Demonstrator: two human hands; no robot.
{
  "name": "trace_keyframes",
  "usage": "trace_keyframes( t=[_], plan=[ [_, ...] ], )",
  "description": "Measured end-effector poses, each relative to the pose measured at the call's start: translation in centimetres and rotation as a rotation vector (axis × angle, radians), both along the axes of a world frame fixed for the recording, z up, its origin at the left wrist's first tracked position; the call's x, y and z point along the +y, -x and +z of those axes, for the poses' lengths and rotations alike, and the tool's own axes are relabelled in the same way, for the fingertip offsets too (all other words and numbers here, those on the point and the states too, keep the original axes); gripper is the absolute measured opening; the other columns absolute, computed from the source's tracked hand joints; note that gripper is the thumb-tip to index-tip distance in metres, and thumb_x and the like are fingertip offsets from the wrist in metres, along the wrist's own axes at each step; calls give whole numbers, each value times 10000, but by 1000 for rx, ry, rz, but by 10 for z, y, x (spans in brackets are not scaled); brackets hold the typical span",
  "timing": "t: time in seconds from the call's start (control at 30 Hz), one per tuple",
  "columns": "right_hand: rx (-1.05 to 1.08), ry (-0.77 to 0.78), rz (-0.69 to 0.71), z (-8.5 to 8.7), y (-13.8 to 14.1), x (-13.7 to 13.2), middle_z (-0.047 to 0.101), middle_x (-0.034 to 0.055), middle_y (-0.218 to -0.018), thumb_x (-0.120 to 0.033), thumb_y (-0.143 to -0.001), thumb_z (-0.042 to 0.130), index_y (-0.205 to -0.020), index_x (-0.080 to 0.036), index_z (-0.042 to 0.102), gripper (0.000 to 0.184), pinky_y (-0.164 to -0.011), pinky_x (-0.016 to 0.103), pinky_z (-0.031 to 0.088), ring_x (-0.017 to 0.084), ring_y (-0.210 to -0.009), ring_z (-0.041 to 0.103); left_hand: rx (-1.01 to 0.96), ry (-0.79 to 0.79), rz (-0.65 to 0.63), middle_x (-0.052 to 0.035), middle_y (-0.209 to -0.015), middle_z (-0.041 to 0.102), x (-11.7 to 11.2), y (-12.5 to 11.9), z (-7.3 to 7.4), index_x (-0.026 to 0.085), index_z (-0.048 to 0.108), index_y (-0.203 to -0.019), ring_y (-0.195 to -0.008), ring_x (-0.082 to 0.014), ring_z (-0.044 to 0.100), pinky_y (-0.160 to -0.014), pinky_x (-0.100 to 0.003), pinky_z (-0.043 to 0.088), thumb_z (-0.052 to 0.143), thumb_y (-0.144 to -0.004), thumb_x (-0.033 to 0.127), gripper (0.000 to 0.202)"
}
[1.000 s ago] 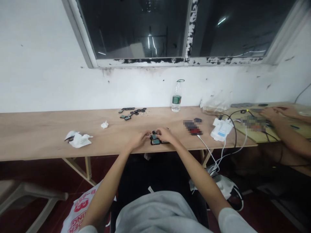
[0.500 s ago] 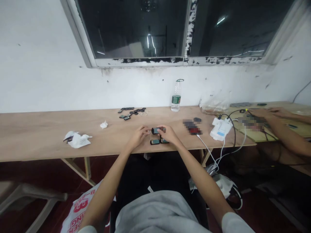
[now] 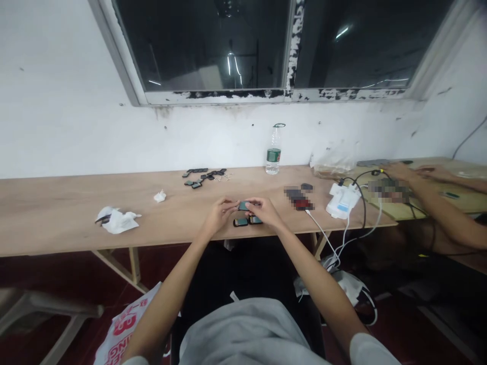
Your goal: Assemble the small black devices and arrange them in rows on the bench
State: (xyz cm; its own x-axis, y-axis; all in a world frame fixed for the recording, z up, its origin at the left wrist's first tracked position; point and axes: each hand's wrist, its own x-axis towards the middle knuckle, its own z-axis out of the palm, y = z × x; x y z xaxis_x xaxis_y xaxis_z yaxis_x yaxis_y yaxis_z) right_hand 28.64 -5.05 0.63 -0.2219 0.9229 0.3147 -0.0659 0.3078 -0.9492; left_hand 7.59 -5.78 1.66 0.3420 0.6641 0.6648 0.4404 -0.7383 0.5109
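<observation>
Over the front part of the wooden table I hold a small black device with a grey-green rectangular face (image 3: pixel 243 206). My right hand (image 3: pixel 265 211) pinches its right side, the thumb lying on the face. At its left end are the closed fingertips of my left hand (image 3: pixel 221 214), which grip that edge. Just below my hands lie two similar black devices, one on the left (image 3: pixel 240 222) and one on the right (image 3: pixel 255 219), the latter partly under my right hand. Farther back is a loose group of several more such devices (image 3: pixel 207 176), with tiny pale pieces (image 3: pixel 224 177) beside them.
A water bottle (image 3: pixel 273 154) stands near the wall. Crumpled tissues (image 3: pixel 120 221) lie on the left. To the right are a blurred-out phone-like object (image 3: pixel 299 197), a white power strip (image 3: pixel 343 200) with cables, and a clear plastic bag (image 3: pixel 335 162). Another person's arms (image 3: pixel 437 195) reach in from the right.
My left fingers have moved right and closed on the device's left end. The device is still in my right hand. The view has shifted slightly.
</observation>
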Motion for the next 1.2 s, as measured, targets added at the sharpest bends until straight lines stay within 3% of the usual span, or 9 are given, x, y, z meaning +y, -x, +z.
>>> trace_keyframes(
  t=[0.1, 0.2, 0.33, 0.4, 0.6, 0.83, 0.9, 1.03, 1.2],
  plan=[
    [-38, 4, 25, 3, 0, -3, 761, 85, -909, -433, -808, 730, -1060, -143, 728, 384, -657, 285, 584, 191, -717, 715, -132, 190, -4, -112, -1179, 698, -3, -1, 3, 190, 765, -1081, -1054, -273, 683, -885, -402, 592, 702, -869, 437, 332],
    [-86, -4, 54, 7, 0, -8, 763, 87, -920, -415, -835, 698, -1073, -144, 728, 362, -660, 286, 580, 197, -734, 720, -211, 382, -38, -115, -1092, 752, -3, -1, 3, 163, 738, -1067, -1018, -290, 711, -921, -442, 584, 761, -793, 416, 374],
    [-105, -6, 77, 9, 1, -11, 761, 87, -931, -412, -833, 693, -1086, -143, 727, 371, -654, 287, 579, 199, -737, 723, -264, 475, -46, -102, -973, 765, -1, 0, 1, 152, 692, -1004, -946, -280, 727, -850, -418, 601, 773, -738, 341, 336],
    [-112, -4, 75, 6, 3, -10, 758, 88, -920, -414, -835, 686, -1090, -144, 721, 373, -664, 290, 581, 199, -742, 723, -247, 447, -31, -94, -936, 756, -2, -1, 2, 150, 684, -997, -915, -266, 723, -810, -393, 599, 742, -756, 313, 296],
    [-128, -104, -109, -8, 11, -1, 743, 77, -908, -347, -798, 707, -1056, -163, 635, 325, -730, 299, 581, 186, -784, 716, 72, 103, 44, -70, -1136, 706, -4, -10, 0, 222, 714, -1133, -972, -225, 667, -846, -345, 552, 681, -847, 278, 294],
    [-387, -267, -253, -6, -9, 6, 736, 67, -941, -250, -889, 571, -955, -174, 659, 134, -798, 297, 532, 183, -868, 683, 160, 168, 74, -80, -1191, 703, 9, -2, -18, 206, 704, -1177, -1056, -249, 660, -941, -361, 521, 518, -971, 379, 327],
    [-506, -292, -229, -2, -22, 7, 736, 62, -947, -199, -891, 553, -954, -174, 690, 153, -822, 303, 520, 186, -868, 674, 177, 182, 65, -80, -1193, 703, 11, 1, -21, 205, 715, -1156, -1069, -249, 660, -966, -368, 511, 501, -979, 362, 319],
    [-729, -310, -7, 3, -44, 6, 737, 71, -1055, -229, -861, 647, -995, -193, 748, 171, -919, 337, 497, 225, -981, 670, 208, 179, 74, -78, -1151, 716, 17, 2, -30, 209, 748, -1092, -1051, -251, 667, -978, -380, 510, 537, -954, 329, 279],
    [-770, -353, 118, 3, -47, 6, 733, 63, -1131, -263, -790, 747, -1036, -226, 766, 250, -978, 372, 481, 256, -1063, 663, 227, 177, 58, -77, -1157, 724, 22, 0, -35, 222, 770, -1040, -1080, -256, 664, -1005, -392, 497, 512, -971, 346, 294]
  ],
)
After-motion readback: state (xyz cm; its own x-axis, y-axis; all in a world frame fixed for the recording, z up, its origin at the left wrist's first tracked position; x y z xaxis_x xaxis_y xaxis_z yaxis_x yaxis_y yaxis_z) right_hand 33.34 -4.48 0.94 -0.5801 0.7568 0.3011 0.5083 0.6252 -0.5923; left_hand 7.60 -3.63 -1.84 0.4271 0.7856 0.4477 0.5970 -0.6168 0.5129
